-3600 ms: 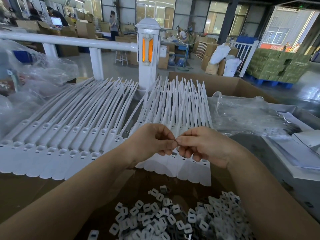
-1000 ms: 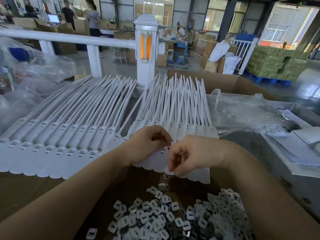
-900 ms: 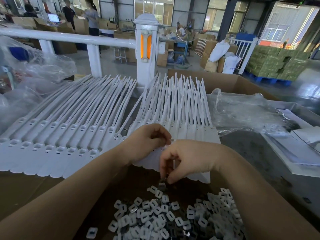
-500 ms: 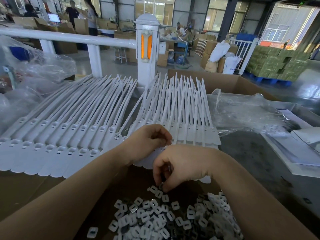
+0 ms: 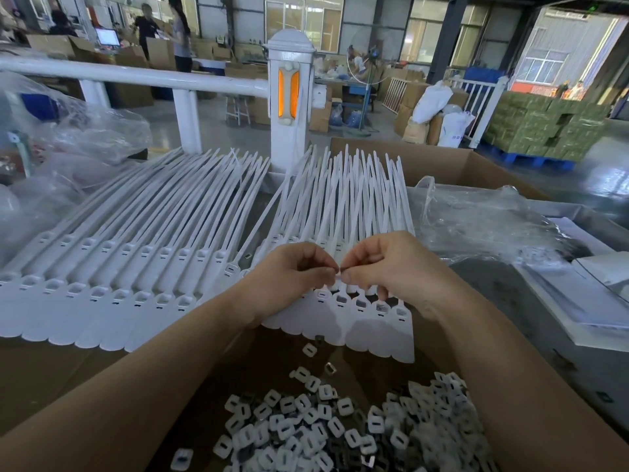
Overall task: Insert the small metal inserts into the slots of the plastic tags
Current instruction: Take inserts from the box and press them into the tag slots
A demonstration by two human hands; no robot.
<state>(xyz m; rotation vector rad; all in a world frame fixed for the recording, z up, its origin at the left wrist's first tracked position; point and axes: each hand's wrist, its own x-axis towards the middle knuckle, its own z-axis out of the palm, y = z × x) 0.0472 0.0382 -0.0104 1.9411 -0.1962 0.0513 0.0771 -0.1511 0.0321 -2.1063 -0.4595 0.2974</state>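
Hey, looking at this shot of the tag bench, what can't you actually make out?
- Head view: what is pinched between left hand and right hand; too small, fingertips cover it.
- Tags under both hands: slots hidden by knuckles.
- Inserts pile: cut off by the bottom edge.
- Distant workers: too small and blurred.

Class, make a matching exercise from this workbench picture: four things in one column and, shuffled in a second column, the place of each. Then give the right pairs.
Things
1. pile of metal inserts
2. left-hand fan of plastic tags
3. clear plastic bag
4. white post with orange reflector

Places
A. behind the tags, at the rail
B. right of the hands
C. nearest the camera, in the cardboard box
D. left of the hands

Pairs: 1-C, 2-D, 3-B, 4-A
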